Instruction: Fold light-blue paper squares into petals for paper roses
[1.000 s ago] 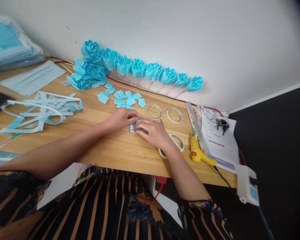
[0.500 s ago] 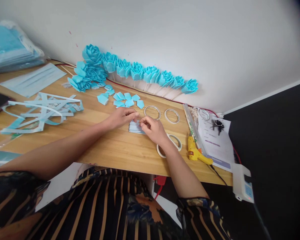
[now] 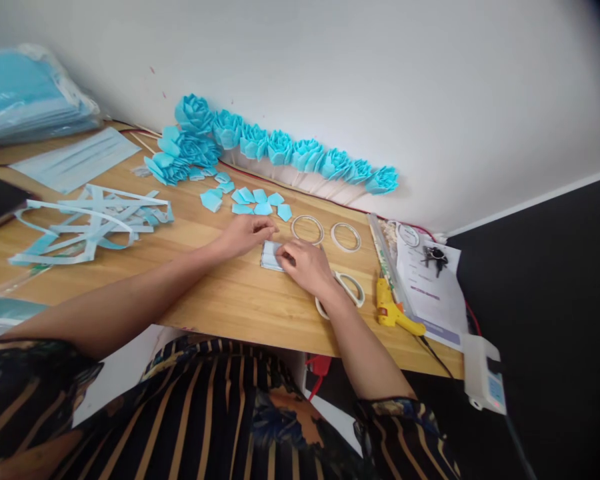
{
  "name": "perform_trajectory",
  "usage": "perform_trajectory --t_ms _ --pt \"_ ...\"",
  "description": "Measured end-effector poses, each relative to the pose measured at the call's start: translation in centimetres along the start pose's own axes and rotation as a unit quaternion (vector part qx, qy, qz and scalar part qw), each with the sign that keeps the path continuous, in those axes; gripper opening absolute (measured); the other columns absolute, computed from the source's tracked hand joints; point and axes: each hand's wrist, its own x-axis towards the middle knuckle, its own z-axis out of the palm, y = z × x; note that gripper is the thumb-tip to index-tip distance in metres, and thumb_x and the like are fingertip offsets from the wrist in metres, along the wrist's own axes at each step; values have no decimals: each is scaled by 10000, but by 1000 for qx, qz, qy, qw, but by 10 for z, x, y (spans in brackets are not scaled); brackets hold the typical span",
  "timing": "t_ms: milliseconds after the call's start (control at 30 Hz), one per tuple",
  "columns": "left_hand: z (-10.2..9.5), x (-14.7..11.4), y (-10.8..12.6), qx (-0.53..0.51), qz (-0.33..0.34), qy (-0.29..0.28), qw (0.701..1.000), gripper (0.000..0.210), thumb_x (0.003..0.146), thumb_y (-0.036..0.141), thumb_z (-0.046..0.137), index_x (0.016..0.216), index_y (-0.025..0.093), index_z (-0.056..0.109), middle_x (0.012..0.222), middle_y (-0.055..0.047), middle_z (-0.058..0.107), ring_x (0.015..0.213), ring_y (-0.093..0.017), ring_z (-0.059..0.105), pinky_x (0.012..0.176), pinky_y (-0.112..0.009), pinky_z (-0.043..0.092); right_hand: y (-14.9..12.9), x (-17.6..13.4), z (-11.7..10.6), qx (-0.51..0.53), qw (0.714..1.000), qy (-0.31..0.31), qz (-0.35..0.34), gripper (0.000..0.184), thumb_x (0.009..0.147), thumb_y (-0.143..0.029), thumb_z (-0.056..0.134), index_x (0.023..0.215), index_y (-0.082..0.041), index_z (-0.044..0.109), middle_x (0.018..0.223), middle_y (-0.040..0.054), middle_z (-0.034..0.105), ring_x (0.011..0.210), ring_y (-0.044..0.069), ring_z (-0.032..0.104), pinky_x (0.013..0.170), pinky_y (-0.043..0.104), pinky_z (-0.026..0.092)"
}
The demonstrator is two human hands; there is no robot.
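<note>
A small folded piece of pale blue-and-white mask fabric (image 3: pixel 271 257) lies on the wooden table, partly covered by my right hand (image 3: pixel 307 265). That hand's fingers are curled and closed at the piece; whatever they pinch is hidden. Just beyond the piece, to the left, my left hand (image 3: pixel 245 235) has its thumb and fingers drawn together, and anything between them is too small to make out. Cut blue petals (image 3: pixel 263 208) are scattered past the left hand. Beneath my right wrist lie white-handled scissors (image 3: pixel 353 288), partly covered by it.
Blue fabric flowers (image 3: pixel 307 155) on sticks lean along the wall. Two tape rolls (image 3: pixel 346 237) lie beyond my hands. On the right are a yellow glue gun (image 3: pixel 391 308), papers (image 3: pixel 420 283) and keys (image 3: pixel 436 257). Cut strips (image 3: pixel 93 223), a flat mask (image 3: pixel 77 159) and a phone (image 3: pixel 3 203) lie left.
My right hand has drawn slightly nearer my body over the folded piece, and the gap between my fingertips has widened. The whole view has shifted a little.
</note>
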Motion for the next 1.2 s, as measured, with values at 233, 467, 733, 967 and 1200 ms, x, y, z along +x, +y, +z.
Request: perform_trajectory --t_ms 233,467,733,967,1200 --pt "1 0 -4 -29 -5 10 1000 263 863 348 503 798 157 672 728 -29 674 672 -149 589 624 -257 450 3 0 -5 72 995 40 57 78 835 -159 561 833 -219 610 821 12 673 739 153 592 691 263 409" --pt "-2 -4 1 158 38 -12 987 187 867 265 549 846 185 717 863 -56 739 781 -195 640 682 -288 436 7 -1 -3 63 996 35 48 115 885 -192 544 901 -229 651 881 28 708 821 174 628 755 281 435" --pt "-4 -6 14 304 48 -72 949 208 874 200 511 782 165 694 838 -74 710 811 -213 622 669 -296 387 12 -2 -2 71 993 73 64 155 920 -234 527 939 -222 680 909 35 720 825 170 640 768 278 449" --pt "-4 -7 13 300 45 -70 950 170 885 225 530 825 158 675 859 -75 716 805 -217 625 676 -296 382 19 -2 2 70 991 97 65 160 913 -229 534 956 -227 688 939 32 739 851 170 654 783 275 459" --pt "-2 -6 12 332 71 -78 937 204 901 237 514 835 164 693 889 -74 721 827 -208 624 691 -295 379 17 -2 3 80 993 72 58 178 923 -265 534 957 -240 707 885 8 753 796 158 668 732 255 450"
